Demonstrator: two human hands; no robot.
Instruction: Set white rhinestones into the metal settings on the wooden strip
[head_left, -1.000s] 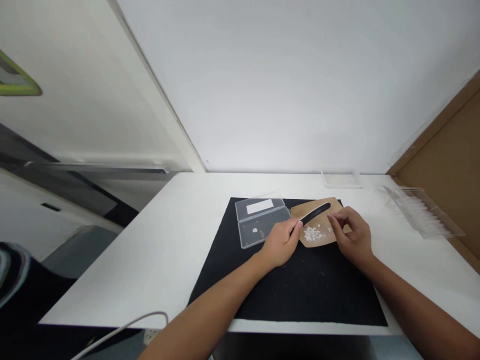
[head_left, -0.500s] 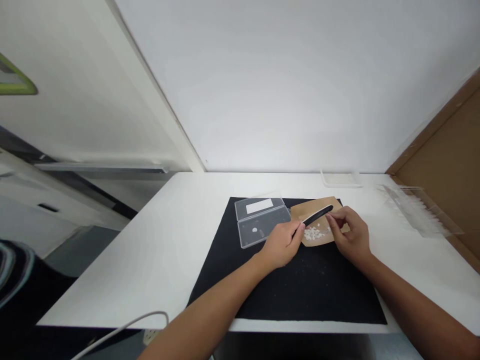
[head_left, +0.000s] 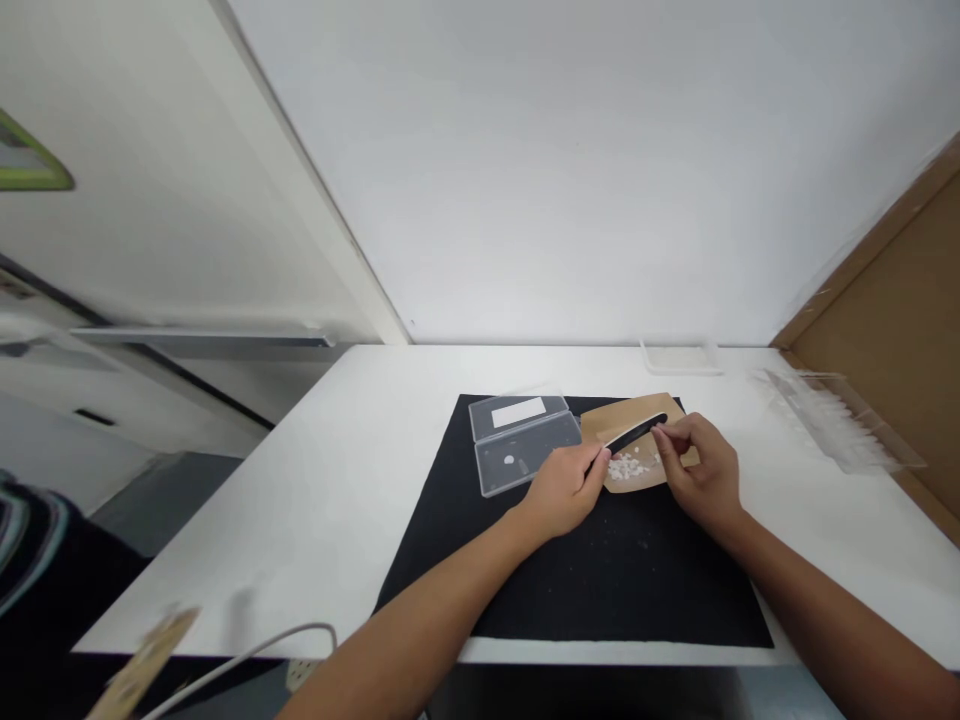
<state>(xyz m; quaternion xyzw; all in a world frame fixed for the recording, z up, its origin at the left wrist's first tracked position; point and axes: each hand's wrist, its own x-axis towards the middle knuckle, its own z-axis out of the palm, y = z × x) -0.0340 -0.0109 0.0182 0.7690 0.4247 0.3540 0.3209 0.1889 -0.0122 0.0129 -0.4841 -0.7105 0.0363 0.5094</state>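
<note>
In my left hand (head_left: 564,488) is a nail file (head_left: 636,433), black-faced with a pale edge, slanting up to the right. My right hand (head_left: 699,468) is closed in a pinch at the file's rounded far end; whatever sits between its fingertips is too small to make out. Beneath the file lies a sheet of brown paper (head_left: 607,418), with many small white pieces (head_left: 628,466) heaped on it. To the left, a clear plastic case (head_left: 536,445) lies open, bearing a white label (head_left: 518,412) and holding one white piece (head_left: 509,460).
A black mat (head_left: 600,590) covers part of the white table (head_left: 315,480). At the back stands a small white tray (head_left: 681,360). Clear plastic packets (head_left: 836,420) lie at right by a brown board (head_left: 892,270). A blurred tan object (head_left: 154,660) and a cable (head_left: 247,655) show at lower left.
A blurred tan object has come into view at the lower left, by the table's edge. My hands and the nail file have barely moved.
</note>
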